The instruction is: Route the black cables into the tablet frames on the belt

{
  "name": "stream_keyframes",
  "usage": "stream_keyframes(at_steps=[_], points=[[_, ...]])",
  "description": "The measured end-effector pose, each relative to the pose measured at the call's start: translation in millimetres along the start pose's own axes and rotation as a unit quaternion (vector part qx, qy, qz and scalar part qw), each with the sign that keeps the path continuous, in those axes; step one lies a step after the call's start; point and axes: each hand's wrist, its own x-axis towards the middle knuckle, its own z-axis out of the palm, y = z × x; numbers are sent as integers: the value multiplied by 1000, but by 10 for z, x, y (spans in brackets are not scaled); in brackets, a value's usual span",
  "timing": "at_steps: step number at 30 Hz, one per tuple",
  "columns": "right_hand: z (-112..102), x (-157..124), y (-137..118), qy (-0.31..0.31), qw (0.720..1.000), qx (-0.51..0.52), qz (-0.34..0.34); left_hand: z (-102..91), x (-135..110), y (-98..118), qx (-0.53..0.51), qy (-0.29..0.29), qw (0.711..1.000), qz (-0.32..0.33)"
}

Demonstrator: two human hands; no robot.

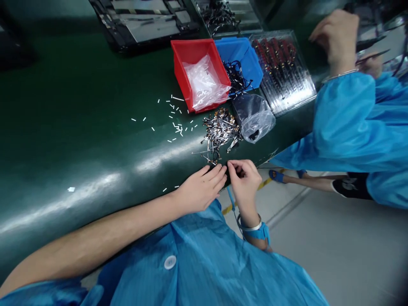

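My left hand [204,189] lies at the table's front edge, palm down, with its fingers stretched out. Its fingertips come close to the near side of a heap of small metal-ended parts [221,129], which look like short cables or connectors. Just right of it, my right hand [245,180] is closed in a pinch, thumb against forefinger. Whatever sits in that pinch is too small or hidden to make out. Many short white pieces [178,127] are scattered left of the heap.
Behind the heap stand a red bin [181,80] holding a clear plastic bag and a blue bin [255,63] with black cables. A clear bag [256,123] and a clear tray [287,91] of red-and-black parts lie to the right. A co-worker's hand [341,38] is at far right.
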Motion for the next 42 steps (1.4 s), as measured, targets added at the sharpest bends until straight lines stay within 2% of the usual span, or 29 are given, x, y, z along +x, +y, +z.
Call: stream_keyframes(at_steps=[5,8,14,17,21,23,25,28,32,36,38,42], points=[[8,6,44,6,998,-22,-52,12,-1,-6,6,5,1000,-3],[-24,-48,46,6,992,-69,-102,19,-4,-5,4,10,1000,-5],[-101,-126,-7,-20,955,-230,-186,18,0,-21,-22,7,1000,-6],[-145,-70,5,-27,960,-201,-191,5,4,-26,-24,-2,1000,-10],[-214,6,12,16,982,-114,-152,-28,-17,-22,-27,9,999,-20],[-243,28,-27,17,977,-111,-181,-45,-39,-36,-29,32,999,-31],[-260,55,-93,-22,962,-129,-239,-57,-63,-74,-28,54,997,-40],[-257,129,-205,-108,923,-205,-309,-69,-93,-166,-19,65,997,-35],[-228,242,-323,-199,869,-310,-329,-88,-108,-275,24,45,999,6],[-277,319,-363,-259,842,-348,-322,-111,-110,-307,32,27,999,-7],[-369,371,-345,-258,845,-346,-317,-120,-110,-306,19,35,999,-29],[-593,560,-269,-190,892,-277,-301,-147,-107,-336,-34,93,990,-96]])
